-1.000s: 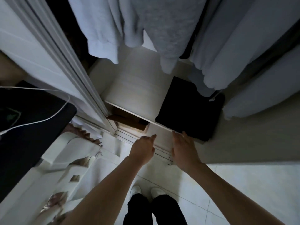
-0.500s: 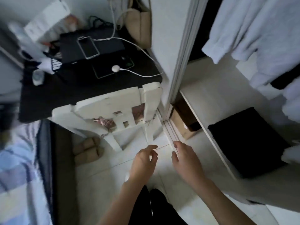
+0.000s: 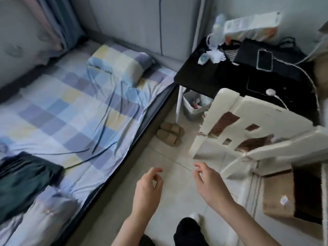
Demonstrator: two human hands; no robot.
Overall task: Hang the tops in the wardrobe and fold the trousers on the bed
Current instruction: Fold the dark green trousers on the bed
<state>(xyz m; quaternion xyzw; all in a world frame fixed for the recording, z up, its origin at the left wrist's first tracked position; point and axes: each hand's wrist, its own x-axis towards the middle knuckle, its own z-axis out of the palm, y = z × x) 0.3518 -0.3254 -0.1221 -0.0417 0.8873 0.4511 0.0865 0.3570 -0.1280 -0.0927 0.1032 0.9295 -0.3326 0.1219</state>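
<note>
Both hands are seen empty above the tiled floor (image 3: 159,162). The left hand (image 3: 148,190) is held with fingers loosely curled and nothing between them; the right hand (image 3: 211,183) is likewise relaxed, its fingers slightly bent, and nothing is grasped.

The bed (image 3: 71,103), covered by a checked sheet, is seen to the left. A dark green garment (image 3: 23,178), probably trousers though its cut cannot be made out, is lying crumpled on the near end of the bed, well apart from both hands. A pale garment (image 3: 35,217) is partly visible just beside it, toward the lower edge; whether it is a top or part of the bedding cannot be told. The inside of the wardrobe is not shown in this view.

The step in hand is judged to be the approach to the bed for the next piece of clothing, with no garment yet taken up. For the next move, the hands would need to be carried leftward and down to the dark garment, which would then have to be lifted, shaken flat and laid out on the open part of the sheet before any fold is made.

A white chair (image 3: 248,125) stands near the right hand, and a black tabletop (image 3: 195,75) carrying a phone (image 3: 264,59) lies beyond it.
</note>
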